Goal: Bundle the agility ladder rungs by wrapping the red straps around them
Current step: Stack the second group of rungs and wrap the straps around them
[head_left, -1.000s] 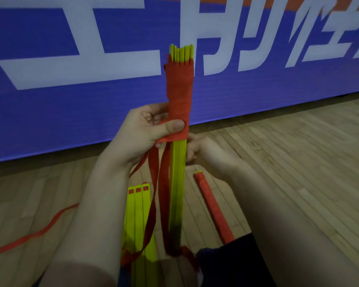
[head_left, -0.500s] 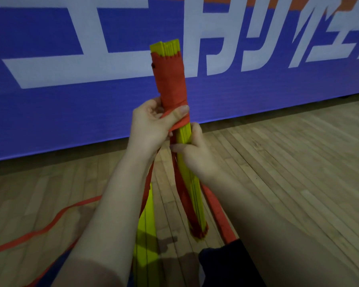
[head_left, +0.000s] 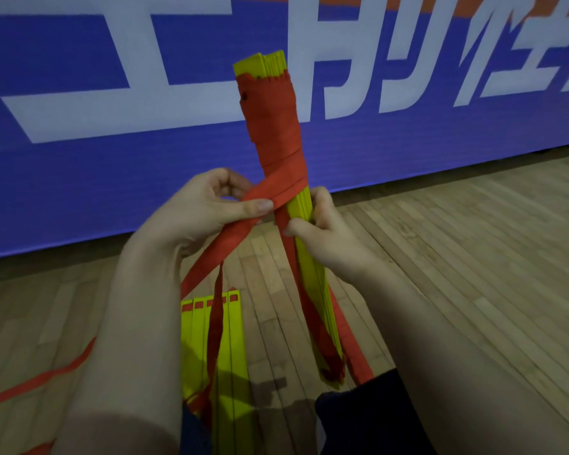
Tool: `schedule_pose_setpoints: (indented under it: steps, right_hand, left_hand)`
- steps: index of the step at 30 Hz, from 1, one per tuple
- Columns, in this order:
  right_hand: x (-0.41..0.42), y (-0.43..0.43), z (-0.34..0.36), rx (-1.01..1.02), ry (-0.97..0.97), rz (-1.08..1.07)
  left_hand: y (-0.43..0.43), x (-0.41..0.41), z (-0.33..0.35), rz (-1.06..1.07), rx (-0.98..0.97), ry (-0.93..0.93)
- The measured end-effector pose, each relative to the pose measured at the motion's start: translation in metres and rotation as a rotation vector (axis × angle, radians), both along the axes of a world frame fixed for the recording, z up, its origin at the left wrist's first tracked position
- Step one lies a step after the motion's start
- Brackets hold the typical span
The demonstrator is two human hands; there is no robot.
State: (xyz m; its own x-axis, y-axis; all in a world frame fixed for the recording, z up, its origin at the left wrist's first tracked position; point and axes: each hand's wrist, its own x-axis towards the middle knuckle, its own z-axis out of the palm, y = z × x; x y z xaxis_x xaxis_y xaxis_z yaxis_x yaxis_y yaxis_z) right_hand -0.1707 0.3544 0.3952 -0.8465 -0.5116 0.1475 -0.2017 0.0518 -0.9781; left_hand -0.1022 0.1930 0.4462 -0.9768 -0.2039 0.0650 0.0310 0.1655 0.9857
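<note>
One dark cloth patch (head_left: 358,421) sits nearest, at 6 o'clock. Just left of it, several loose rungs (head_left: 235,339), yellow, lie flat side by side on the wood floor (head_left: 473,290), with red squares at their far ends. A thin red strip hangs across them.

Bare forearms reach in from 7 and 4 o'clock to mid-frame.

Left grip (head_left: 204,211): thumb and fingers pinch the strap (head_left: 273,126) where it leaves the bundle toward 8 o'clock. Below the pinch it drops to the floor. More red strap trails over the boards at 8 o'clock.

Right grip (head_left: 326,231): fingers curled round the bundle (head_left: 307,267) just below the wrap, thumb against a strap length running down its left face.

Bundle stands on end, centre frame, top leaning slightly to 11 o'clock, foot near the cloth at 5 o'clock. Whether it touches the floor, cannot tell. Upper part is wound tight in red, yellow tips showing above the wrap. Red band (head_left: 355,356) lies on the floor just right of the foot.

Farthest, 12 o'clock: blue banner (head_left: 112,178), large white characters, along the floor's edge.
</note>
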Motion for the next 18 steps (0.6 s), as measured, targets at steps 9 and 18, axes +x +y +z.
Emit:
schedule_pose_setpoints:
  steps: [9,18]
  right_hand:
    - [0.000,0.003,0.005,-0.236,-0.065,0.120]
    - [-0.010,0.012,0.010,-0.364,-0.127,0.063]
  left_hand:
    - [-0.006,0.004,-0.004,-0.211,0.168,0.037]
    - [-0.008,0.008,-0.004,-0.268,0.168,0.180]
